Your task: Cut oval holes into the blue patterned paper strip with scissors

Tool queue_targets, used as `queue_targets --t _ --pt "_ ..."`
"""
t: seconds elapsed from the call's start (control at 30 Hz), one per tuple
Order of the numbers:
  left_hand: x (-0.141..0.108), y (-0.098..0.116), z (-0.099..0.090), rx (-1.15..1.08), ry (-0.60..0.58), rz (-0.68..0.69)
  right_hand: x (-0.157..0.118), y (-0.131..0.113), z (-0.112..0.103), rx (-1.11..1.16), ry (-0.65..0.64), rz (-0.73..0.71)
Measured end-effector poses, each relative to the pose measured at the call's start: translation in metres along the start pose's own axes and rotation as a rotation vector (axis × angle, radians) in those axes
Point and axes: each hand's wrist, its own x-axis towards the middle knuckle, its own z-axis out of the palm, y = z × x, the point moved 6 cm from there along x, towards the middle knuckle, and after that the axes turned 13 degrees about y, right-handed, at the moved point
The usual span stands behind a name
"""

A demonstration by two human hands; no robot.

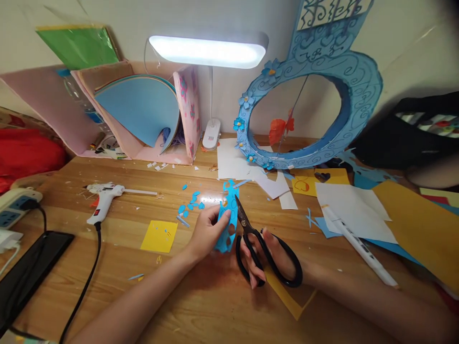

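Between thumb and fingers, my left hand point(210, 228) pinches a strip of blue paper point(233, 208) with ragged cut-out edges and drawn outlines. My right hand point(274, 253) grips a pair of black scissors point(263, 246), its fingers through the large loops. The scissor blades point up and left, their tips at the right edge of the blue paper. Whether the blades touch the paper I cannot tell. Several small blue paper petals point(191, 206) lie left of the strip. A yellow paper square point(159, 236) rests farther left, and an orange-yellow sheet point(287, 298) lies under my right hand.
A white glue gun point(106, 196) with a cord lies at the left, near a phone point(34, 272) and power strip point(16, 208). A lit lamp point(211, 51) stands behind. A blue decorated ring point(362, 86) stands back right. A white marker point(369, 255) lies among paper sheets at right.
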Motion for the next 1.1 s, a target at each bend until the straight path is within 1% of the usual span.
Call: queue_targets --t 0.1,0.23,0.37,0.53,0.63,0.73,0.8,0.93,1.1 --pt "-0.002 0.001 0.004 0.004 -0.055 0.037 0.0 -0.001 0.0 0.005 0.012 -0.015" --pt "-0.002 0.001 0.005 0.011 -0.078 0.051 0.001 -0.001 0.001 0.005 0.027 -0.011" --pt "-0.001 0.004 0.006 -0.048 -0.113 0.024 0.002 0.001 0.0 0.005 0.016 -0.019" --pt "-0.002 0.003 0.01 -0.074 -0.232 0.0 0.001 0.009 -0.005 0.026 0.012 -0.022" --pt "-0.004 -0.001 0.011 -0.092 -0.267 -0.016 0.0 0.01 -0.006 0.011 0.022 -0.018" --pt "-0.004 -0.004 0.011 -0.12 -0.256 -0.069 -0.001 0.01 -0.006 -0.02 0.03 -0.007" --pt "-0.004 -0.003 0.009 -0.129 -0.228 -0.092 -0.001 0.011 -0.006 -0.035 0.017 0.01" --pt "0.0 0.003 0.004 -0.151 -0.146 -0.074 0.0 0.014 -0.006 -0.021 -0.022 0.026" --pt "0.003 0.002 0.003 -0.166 -0.099 -0.054 -0.003 0.01 -0.003 -0.075 0.024 0.031"
